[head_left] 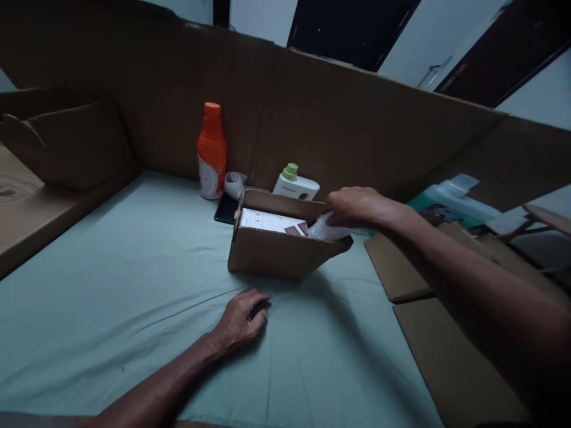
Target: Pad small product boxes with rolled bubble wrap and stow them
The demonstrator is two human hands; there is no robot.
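Observation:
A small open cardboard box [272, 252] stands on the pale green cloth [178, 261]. Inside it is a white carton [270, 221] with brown shapes printed near one end. My right hand [352, 206] reaches over the box's right end, its fingers closed on a crumpled piece of clear plastic [323, 229] beside the carton. The fingertips are partly hidden. My left hand [243, 318] lies on the cloth just in front of the box, thumb and fingers apart with nothing in them.
Behind the box stand an orange bottle [211, 151], a white roll [234, 184], a dark flat object [225, 209] and a white bottle with a green cap [295, 184]. A teal jug [455, 202] and cardboard flaps [455, 351] are at right. A cardboard wall [339, 113] rises behind.

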